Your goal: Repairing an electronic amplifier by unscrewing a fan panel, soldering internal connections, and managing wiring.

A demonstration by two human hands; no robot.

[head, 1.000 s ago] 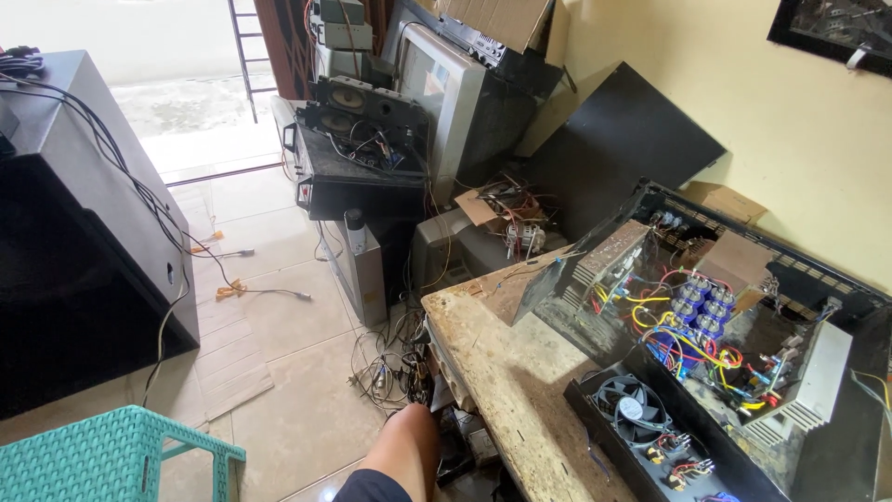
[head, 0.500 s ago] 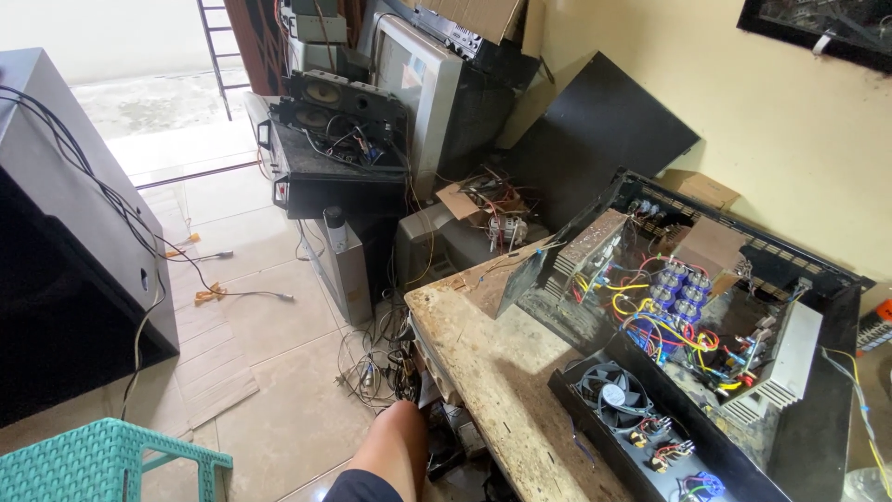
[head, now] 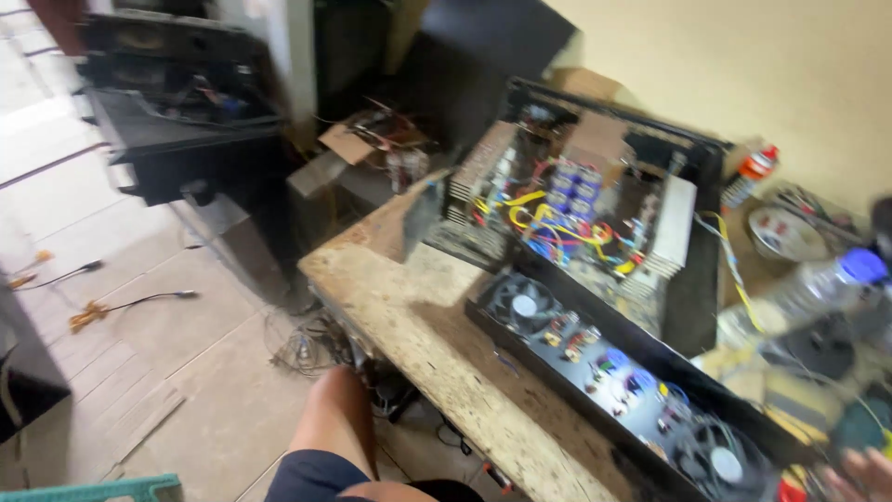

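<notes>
Item one: my right hand (head: 859,474), only blurred fingertips at the lower right corner; I cannot tell whether it is open or closed. My left hand is out of view.

Item two: long black open chassis with two round fans and a circuit board (head: 618,376), lying on the worn wooden worktop (head: 409,307), its near end close to my right hand.

Item three: large black open amplifier case with coloured wiring, blue capacitors and silver heat sinks (head: 581,200), just behind the long chassis.

Item four: clear plastic bottle with a blue cap (head: 818,288), tilted and blurred, to the right of the case.

Item five: red-capped spray can (head: 751,173) by the yellow wall.

Item six: my bare knee (head: 336,418) below the worktop edge, above the tiled floor (head: 177,353).
</notes>
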